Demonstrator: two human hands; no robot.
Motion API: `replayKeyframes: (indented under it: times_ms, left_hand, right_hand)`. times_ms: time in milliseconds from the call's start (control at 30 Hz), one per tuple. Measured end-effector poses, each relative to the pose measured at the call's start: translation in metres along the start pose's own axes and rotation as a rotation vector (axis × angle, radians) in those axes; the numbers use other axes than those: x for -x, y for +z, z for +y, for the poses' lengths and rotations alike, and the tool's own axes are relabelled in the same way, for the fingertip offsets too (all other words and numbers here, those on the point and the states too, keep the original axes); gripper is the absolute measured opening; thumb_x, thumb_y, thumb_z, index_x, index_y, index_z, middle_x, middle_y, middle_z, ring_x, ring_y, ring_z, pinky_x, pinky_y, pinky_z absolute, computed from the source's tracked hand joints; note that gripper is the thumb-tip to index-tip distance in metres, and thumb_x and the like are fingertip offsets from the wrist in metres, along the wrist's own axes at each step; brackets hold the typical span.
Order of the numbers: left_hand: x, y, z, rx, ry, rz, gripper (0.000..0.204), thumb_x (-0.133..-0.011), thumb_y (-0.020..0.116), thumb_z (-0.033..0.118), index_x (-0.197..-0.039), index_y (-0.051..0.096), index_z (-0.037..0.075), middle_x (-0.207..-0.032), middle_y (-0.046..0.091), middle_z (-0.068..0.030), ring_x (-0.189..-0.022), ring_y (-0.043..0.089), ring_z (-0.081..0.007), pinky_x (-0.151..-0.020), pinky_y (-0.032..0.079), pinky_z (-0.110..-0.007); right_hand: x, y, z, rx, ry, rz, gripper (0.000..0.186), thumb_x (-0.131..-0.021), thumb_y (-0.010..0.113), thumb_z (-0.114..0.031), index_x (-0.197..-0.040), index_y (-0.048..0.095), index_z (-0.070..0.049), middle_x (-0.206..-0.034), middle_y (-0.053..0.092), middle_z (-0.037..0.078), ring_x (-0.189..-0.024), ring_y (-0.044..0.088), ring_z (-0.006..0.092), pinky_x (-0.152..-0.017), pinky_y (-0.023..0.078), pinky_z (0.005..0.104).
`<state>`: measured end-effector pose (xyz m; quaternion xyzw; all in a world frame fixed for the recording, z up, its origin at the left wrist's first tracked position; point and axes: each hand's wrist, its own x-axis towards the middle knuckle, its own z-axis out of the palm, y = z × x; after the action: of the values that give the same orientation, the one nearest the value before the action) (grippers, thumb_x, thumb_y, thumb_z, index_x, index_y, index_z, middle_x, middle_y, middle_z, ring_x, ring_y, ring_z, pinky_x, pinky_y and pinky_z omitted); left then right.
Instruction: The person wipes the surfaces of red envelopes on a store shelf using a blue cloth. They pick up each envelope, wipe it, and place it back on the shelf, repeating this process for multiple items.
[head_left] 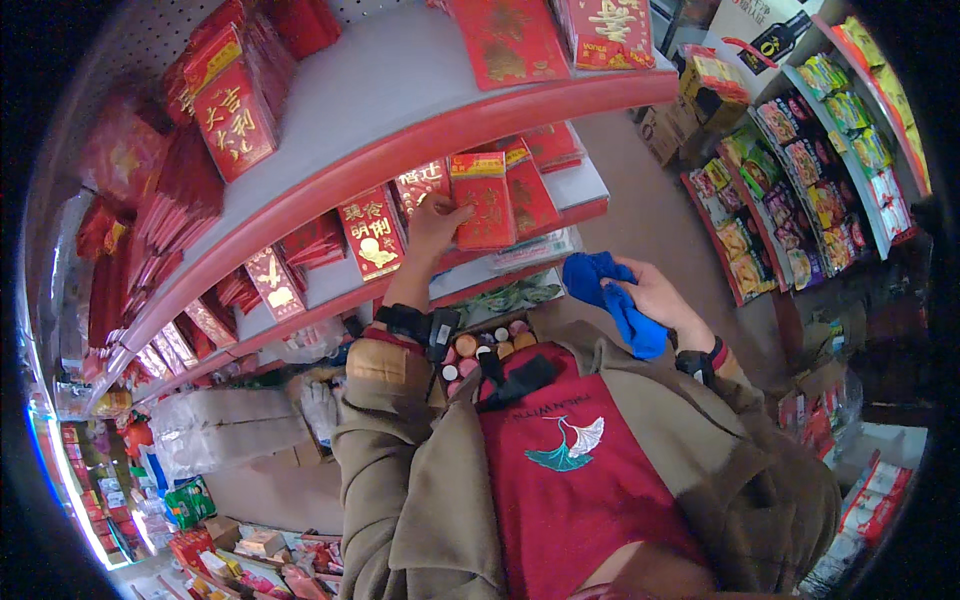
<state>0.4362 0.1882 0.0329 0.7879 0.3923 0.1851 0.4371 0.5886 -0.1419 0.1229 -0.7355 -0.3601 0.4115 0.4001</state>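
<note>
My left hand (434, 228) reaches up to the lower shelf, its fingers closed at the left edge of a red envelope packet (484, 212) with gold printing and a yellow top strip. Behind and beside that packet stands another red envelope packet (530, 198). To the left of my wrist, a red packet with a gold figure (372, 236) leans on the same shelf. My right hand (660, 300), out in front of the shelf, grips a crumpled blue cloth (632, 318); part of the cloth hangs below the fingers.
The upper shelf's red edge (385, 145) curves above my left hand, with more envelope packets on it. Jars with coloured lids (466, 346) sit low beside my left arm. At right, a rack of bagged snacks (802, 165) stands across the brown floor (655, 200).
</note>
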Motion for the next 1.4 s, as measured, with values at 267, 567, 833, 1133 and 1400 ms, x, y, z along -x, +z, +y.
replayKeyframes:
  times_ms: [267, 567, 833, 1133, 1400]
  left_hand:
    - [0.005, 0.001, -0.004, 0.036, -0.024, 0.102, 0.035, -0.073, 0.080, 0.034, -0.087, 0.072, 0.004, -0.080, 0.071, -0.0090, -0.073, 0.067, -0.0173, -0.065, 0.051, -0.032]
    - [0.004, -0.001, -0.005, 0.081, -0.035, 0.160, 0.032, -0.077, 0.077, 0.035, -0.087, 0.074, 0.005, -0.072, 0.070, -0.0090, -0.066, 0.068, -0.0188, -0.062, 0.052, -0.033]
    - [-0.006, 0.002, -0.013, -0.060, 0.041, 0.259, 0.029, -0.080, 0.075, 0.031, -0.086, 0.070, 0.003, -0.076, 0.069, -0.0126, -0.073, 0.068, -0.0244, -0.068, 0.052, -0.036]
    - [0.004, -0.013, 0.001, 0.580, 0.028, 0.210, 0.010, -0.089, 0.066, 0.013, -0.092, 0.064, 0.003, -0.082, 0.063, -0.0044, -0.078, 0.063, -0.0148, -0.065, 0.049, -0.030]
    - [0.076, -0.037, 0.024, 1.177, -0.165, 0.067, 0.004, -0.094, 0.055, 0.007, -0.095, 0.059, 0.006, -0.091, 0.062, -0.0027, -0.082, 0.063, -0.0139, -0.071, 0.054, -0.030]
  right_hand:
    - [-0.006, 0.005, 0.010, -0.058, -0.020, -0.030, 0.034, -0.093, 0.063, -0.020, -0.123, 0.061, -0.005, -0.104, 0.067, 0.002, -0.096, 0.057, 0.0092, -0.090, 0.046, 0.0277]
    - [-0.011, 0.006, 0.020, -0.120, -0.020, -0.059, 0.032, -0.094, 0.063, -0.016, -0.123, 0.060, -0.003, -0.107, 0.067, 0.001, -0.097, 0.056, 0.0081, -0.090, 0.046, 0.0268]
    - [-0.015, 0.012, 0.025, -0.116, -0.103, -0.008, 0.030, -0.093, 0.064, -0.017, -0.120, 0.063, -0.004, -0.104, 0.070, 0.008, -0.094, 0.061, 0.0125, -0.087, 0.049, 0.0309]
    - [-0.013, 0.012, 0.019, -0.048, -0.090, -0.012, 0.029, -0.095, 0.061, -0.015, -0.121, 0.062, -0.003, -0.104, 0.068, 0.002, -0.095, 0.056, 0.0080, -0.088, 0.047, 0.0268]
    - [-0.026, 0.019, 0.000, -0.072, -0.131, 0.093, 0.031, -0.092, 0.065, -0.020, -0.118, 0.063, -0.002, -0.095, 0.069, 0.006, -0.087, 0.061, 0.0121, -0.080, 0.050, 0.0311]
